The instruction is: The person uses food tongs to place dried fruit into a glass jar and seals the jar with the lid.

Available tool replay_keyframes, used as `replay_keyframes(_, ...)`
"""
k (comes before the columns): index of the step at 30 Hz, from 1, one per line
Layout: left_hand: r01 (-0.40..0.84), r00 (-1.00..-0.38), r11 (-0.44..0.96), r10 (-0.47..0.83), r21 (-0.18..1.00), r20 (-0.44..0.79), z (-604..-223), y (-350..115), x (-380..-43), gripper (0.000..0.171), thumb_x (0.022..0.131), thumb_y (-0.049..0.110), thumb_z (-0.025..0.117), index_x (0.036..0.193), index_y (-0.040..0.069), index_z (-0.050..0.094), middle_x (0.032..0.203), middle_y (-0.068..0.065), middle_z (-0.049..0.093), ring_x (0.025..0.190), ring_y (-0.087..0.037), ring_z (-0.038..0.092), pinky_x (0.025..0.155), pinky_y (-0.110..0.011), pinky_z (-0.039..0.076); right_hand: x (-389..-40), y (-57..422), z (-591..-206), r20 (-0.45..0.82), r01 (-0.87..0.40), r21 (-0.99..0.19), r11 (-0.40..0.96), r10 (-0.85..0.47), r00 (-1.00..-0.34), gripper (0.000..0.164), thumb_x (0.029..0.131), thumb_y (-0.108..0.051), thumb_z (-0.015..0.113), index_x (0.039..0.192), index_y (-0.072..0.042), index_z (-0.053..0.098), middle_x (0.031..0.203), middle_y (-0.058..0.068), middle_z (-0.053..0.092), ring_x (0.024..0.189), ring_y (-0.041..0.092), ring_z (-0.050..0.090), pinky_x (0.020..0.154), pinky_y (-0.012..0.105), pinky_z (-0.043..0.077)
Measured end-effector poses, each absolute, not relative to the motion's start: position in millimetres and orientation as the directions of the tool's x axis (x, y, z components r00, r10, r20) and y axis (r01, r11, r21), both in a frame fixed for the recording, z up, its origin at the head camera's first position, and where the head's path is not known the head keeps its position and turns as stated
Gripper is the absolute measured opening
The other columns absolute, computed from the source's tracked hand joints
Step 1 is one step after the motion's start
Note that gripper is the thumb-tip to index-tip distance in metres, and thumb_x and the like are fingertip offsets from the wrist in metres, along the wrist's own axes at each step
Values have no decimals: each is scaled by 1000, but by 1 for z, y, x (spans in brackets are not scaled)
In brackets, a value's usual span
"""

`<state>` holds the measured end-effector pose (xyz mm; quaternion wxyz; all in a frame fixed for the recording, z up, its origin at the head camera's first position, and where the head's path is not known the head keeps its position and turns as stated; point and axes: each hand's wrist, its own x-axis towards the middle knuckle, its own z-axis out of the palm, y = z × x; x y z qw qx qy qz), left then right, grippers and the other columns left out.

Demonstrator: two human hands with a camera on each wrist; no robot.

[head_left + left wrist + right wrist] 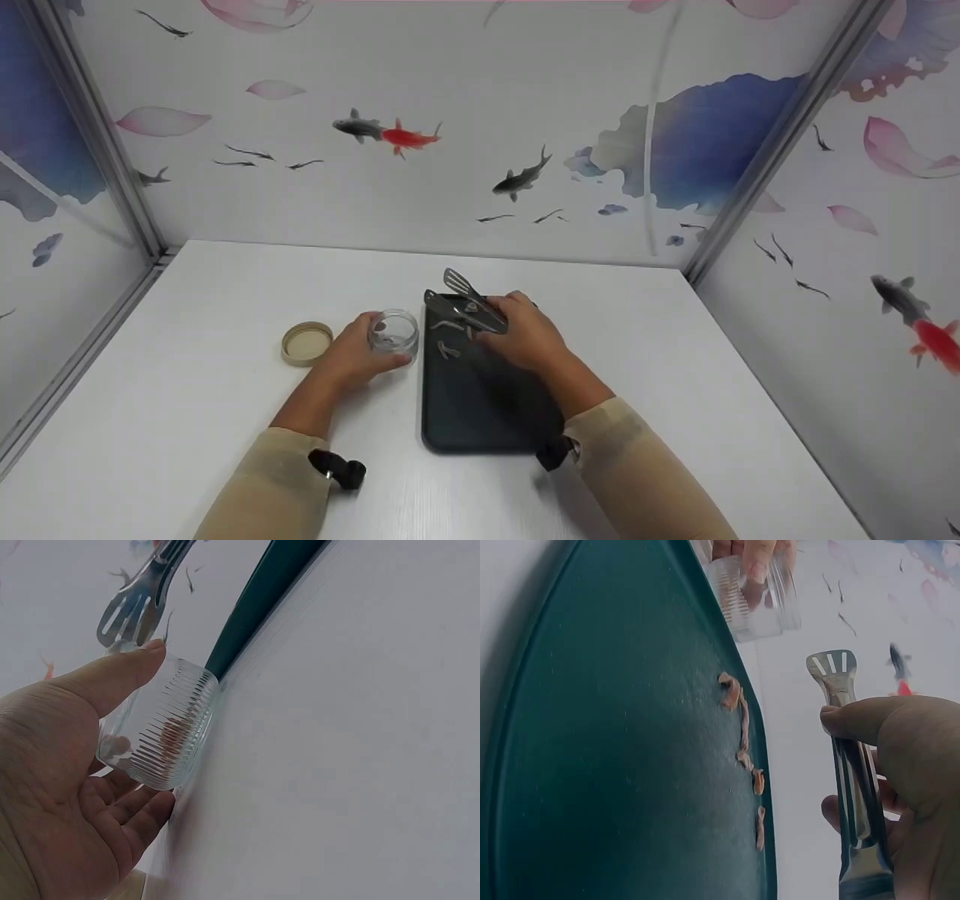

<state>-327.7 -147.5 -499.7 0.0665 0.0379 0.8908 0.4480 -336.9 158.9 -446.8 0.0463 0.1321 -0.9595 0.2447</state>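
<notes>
My left hand point(349, 358) holds a clear glass jar point(394, 346), thumb on one side and fingers on the other, just left of a dark green tray point(480, 409). The jar is uncovered; a small reddish-brown patch point(174, 736) shows through its ribbed wall in the left wrist view. In my right hand point(526, 334) is a pair of metal tongs point(859, 795) with slotted ends, gripped between thumb and fingers above the tray's far part. The tong tips stand apart with nothing visible between them. Several small pinkish-brown strips point(744, 724) lie on the tray near its edge.
A round, beige-rimmed lid point(307, 343) lies on the white table point(225, 300), left of my left hand. Printed panels point(465, 90) with fish and petals enclose the back and sides, joined by metal corner posts point(780, 142).
</notes>
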Motion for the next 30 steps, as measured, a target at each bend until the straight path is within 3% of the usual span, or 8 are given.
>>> replay_keyframes(6, 20, -989, 591, 130, 806, -71, -500, -147, -329, 107, 85, 51, 88, 166, 9, 32, 169, -21, 40, 158, -40, 39, 130, -59, 32, -343, 171, -451, 135, -227, -453, 862, -186, -973, 63, 96, -39, 80, 153, -21, 59, 138, 5, 62, 114, 23, 64, 103, 48, 54)
replay_keyframes(30, 0, -987, 606, 127, 796, -96, -500, -148, -327, 109, 85, 55, 87, 167, 12, 29, 170, -19, 40, 156, -39, 41, 128, -60, 34, -355, 226, -471, 31, -99, -452, 887, -95, -995, 71, 96, -40, 78, 157, -12, 54, 145, 14, 59, 127, 30, 62, 113, 51, 50)
